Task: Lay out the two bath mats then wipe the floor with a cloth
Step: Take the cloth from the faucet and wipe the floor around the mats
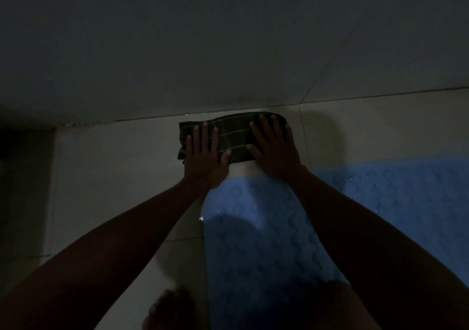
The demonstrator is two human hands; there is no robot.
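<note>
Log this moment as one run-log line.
phase: wiping floor | left hand: flat on cloth | right hand: flat on cloth | blue mats: laid | light: dim

I think I am in a dim home bathroom: I see a pale tiled floor point(101, 177), a tiled wall point(228, 37), and bumpy blue rubber bath mats point(253, 240).

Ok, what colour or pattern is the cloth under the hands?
Dark green cloth with thin pale stripes, seen in the dim head view.
</note>
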